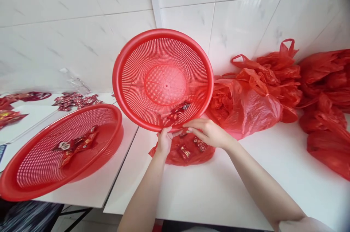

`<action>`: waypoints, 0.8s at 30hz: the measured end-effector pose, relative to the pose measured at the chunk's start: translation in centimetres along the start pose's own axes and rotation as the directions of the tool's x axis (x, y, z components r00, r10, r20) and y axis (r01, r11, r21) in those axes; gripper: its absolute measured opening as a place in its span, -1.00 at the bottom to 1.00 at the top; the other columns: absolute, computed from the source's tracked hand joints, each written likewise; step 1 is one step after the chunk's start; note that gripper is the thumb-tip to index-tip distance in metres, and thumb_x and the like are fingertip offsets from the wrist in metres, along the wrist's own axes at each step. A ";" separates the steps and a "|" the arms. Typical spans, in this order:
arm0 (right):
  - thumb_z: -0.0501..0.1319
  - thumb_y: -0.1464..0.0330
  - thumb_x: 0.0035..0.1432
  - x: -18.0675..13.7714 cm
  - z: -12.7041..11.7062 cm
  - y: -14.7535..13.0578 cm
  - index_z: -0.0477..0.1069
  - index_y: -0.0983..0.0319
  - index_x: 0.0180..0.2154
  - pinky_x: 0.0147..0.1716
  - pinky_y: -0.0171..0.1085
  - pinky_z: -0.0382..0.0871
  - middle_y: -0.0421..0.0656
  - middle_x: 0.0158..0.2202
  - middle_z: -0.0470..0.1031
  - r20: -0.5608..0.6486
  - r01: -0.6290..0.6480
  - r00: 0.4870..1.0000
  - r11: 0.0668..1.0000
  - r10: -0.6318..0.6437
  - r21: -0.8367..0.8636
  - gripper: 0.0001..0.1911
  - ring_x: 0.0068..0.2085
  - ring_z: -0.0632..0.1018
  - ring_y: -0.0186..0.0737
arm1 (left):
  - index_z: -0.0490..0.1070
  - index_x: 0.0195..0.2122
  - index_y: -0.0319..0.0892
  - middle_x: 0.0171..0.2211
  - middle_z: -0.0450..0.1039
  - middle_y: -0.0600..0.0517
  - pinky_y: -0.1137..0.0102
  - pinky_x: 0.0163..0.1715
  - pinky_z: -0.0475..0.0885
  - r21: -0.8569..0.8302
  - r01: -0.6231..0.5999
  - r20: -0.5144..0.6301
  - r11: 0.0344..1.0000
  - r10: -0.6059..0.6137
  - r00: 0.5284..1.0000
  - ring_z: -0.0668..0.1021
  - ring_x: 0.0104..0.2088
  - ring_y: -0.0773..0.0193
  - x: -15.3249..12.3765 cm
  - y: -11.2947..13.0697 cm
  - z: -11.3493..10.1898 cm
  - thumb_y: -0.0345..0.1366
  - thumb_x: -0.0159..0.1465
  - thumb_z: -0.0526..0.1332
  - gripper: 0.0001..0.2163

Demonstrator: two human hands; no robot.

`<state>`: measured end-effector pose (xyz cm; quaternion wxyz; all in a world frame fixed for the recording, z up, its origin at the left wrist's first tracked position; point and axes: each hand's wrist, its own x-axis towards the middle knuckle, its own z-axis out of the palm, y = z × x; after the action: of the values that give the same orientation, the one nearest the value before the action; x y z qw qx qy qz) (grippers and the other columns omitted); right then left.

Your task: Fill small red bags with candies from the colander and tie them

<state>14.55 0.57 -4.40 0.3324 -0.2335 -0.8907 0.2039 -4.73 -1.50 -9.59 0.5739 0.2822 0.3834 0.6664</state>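
A round red perforated basket [153, 53] stands tilted up on its rim, its inside facing me, with a few red wrapped candies [179, 110] lying at its lower edge. My left hand [164, 141] and my right hand [209, 132] both grip the basket's bottom rim. Right under the hands lies an open red plastic bag [175, 156] holding several red candies [200, 146].
A second red basket [24, 184] with a few candies [78, 144] lies flat at the left on another white table. Loose candies [75, 100] lie behind it. Several crumpled red bags [270, 86] pile up along the tiled wall at right. A gap separates the two tables.
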 end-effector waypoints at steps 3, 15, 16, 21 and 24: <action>0.02 0.31 0.36 0.1 -0.2 -0.1 0.45 0.19 0.02 0.07 -0.12 0.39 -0.05 0.06 0.47 -0.045 -0.015 0.999 0.998 0.012 -0.065 -0.68 0.07 0.49 -0.14 | 0.47 -0.25 -0.21 -0.28 0.58 -0.04 0.13 -0.21 0.52 0.015 -0.030 -0.014 0.999 0.031 0.999 0.57 -0.10 -0.01 0.0 -0.1 -0.1 -0.30 -0.02 0.26 -0.73; 0.07 0.22 0.33 -0.1 1.5 2.0 0.27 0.27 0.19 0.22 0.08 0.17 0.06 0.21 0.33 0.029 -0.157 0.985 0.947 0.172 -0.280 -0.53 0.25 0.30 0.04 | 0.47 -0.11 -0.07 -0.22 0.57 0.01 0.17 -0.24 0.53 0.135 0.108 0.163 0.985 -0.129 0.978 0.57 -0.11 0.02 -2.1 -3.2 1.2 -0.32 0.03 0.28 -0.66; 0.07 0.21 0.32 -0.2 1.4 2.0 0.27 0.27 0.19 0.21 0.07 0.19 0.05 0.19 0.36 0.071 -0.137 0.984 0.956 0.161 -0.260 -0.53 0.24 0.32 0.04 | 0.48 -0.12 -0.06 -0.23 0.57 0.01 0.17 -0.24 0.53 0.141 0.107 0.165 0.984 -0.130 0.978 0.58 -0.12 0.02 -2.1 -3.2 1.2 -0.32 0.03 0.28 -0.66; 0.23 0.15 0.19 -0.1 0.9 1.8 0.31 0.24 0.17 0.10 -0.01 0.33 0.05 0.13 0.41 0.134 -0.072 0.987 0.988 0.090 -0.139 -0.44 0.15 0.42 0.02 | 0.51 -0.25 -0.11 -0.27 0.58 -0.01 0.15 -0.24 0.52 0.116 0.089 0.122 0.989 -0.103 0.987 0.58 -0.13 -0.04 -1.6 -2.1 0.8 -0.31 0.02 0.28 -0.77; 0.25 0.33 0.20 0.0 0.6 1.7 0.46 0.19 0.02 -0.01 -0.12 0.42 -0.05 -0.06 0.55 0.109 -0.044 0.993 0.996 0.052 -0.072 -0.67 -0.01 0.53 -0.09 | 0.51 -0.25 -0.11 -0.25 0.58 0.00 0.18 -0.24 0.52 0.089 0.068 0.092 0.994 -0.076 0.993 0.57 -0.10 -0.01 -1.1 -1.3 0.4 -0.30 0.04 0.25 -0.78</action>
<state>14.62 1.83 -5.72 0.2691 -0.2547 -0.9085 0.1933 -3.48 -2.47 -10.40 0.6027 0.3240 0.3935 0.6139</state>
